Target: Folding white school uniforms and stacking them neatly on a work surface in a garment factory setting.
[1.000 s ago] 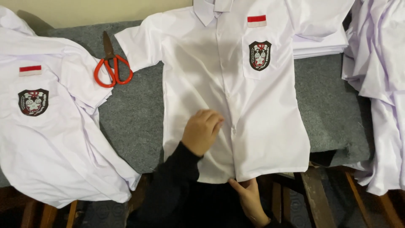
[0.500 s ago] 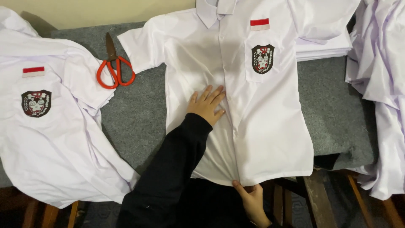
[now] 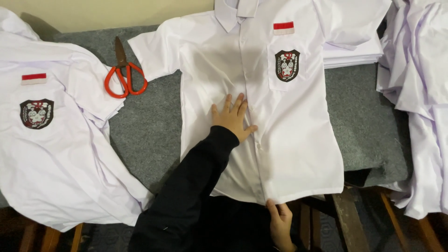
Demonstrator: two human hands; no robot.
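Orange-handled scissors [image 3: 125, 77] on grey mat [image 3: 144, 126], 2nd white shirt [image 3: 56, 154] at left, folded stack [image 3: 354, 53] top right.

White short-sleeved shirt [image 3: 289, 140] with chest badge, buttoned, flat face-up on the grey-covered table [image 3: 154, 135]

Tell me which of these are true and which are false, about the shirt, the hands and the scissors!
1. The left hand lies flat on the middle shirt. True.
2. The scissors have blue handles. False: the handles are orange-red.
3. The right hand is at the shirt's bottom hem. True.
4. The scissors lie on top of the middle shirt. False: they lie on the grey mat, beside its sleeve.
5. Another shirt lies to the left. True.
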